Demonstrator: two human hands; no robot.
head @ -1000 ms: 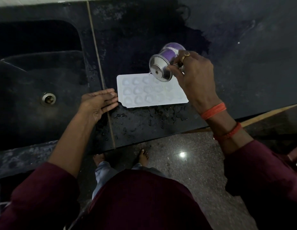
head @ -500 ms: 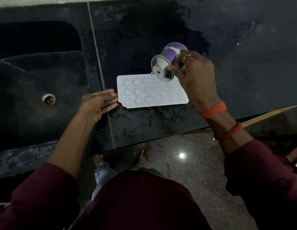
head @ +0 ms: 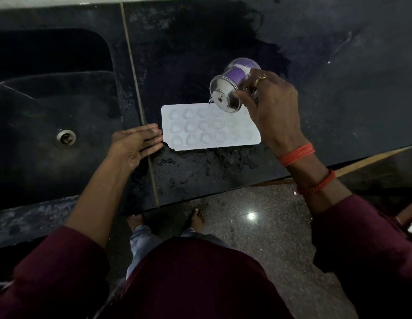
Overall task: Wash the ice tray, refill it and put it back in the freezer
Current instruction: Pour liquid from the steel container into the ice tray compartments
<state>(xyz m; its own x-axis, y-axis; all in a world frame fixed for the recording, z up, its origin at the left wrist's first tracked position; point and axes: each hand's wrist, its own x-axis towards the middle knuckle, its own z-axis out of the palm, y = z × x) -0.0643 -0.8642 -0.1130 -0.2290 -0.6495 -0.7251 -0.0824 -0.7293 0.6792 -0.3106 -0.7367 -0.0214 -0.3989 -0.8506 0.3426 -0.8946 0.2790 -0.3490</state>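
A person tips a shiny steel cup (head: 225, 97), gripped in the right hand (head: 269, 111), over a white plastic ice tray (head: 212, 145) lying flat on the wet, black stone worktop (head: 338, 77); a thin trickle falls from the cup's lower edge. The left hand (head: 133, 143) lies flat, fingers straight, tips touching the tray's left end; the rounded cells at the right end are washed out, one corner hidden behind the right hand. A dark sink (head: 51, 107) lies to the left.

A dark stone table (head: 338, 65) is seen, wetted by droplets (head: 200, 162) near its front edge. A black sink (head: 28, 162) is sunk into it at the left, a metal drain (head: 66, 137) set in its bottom. A speckled floor (head: 269, 238) is shown below.
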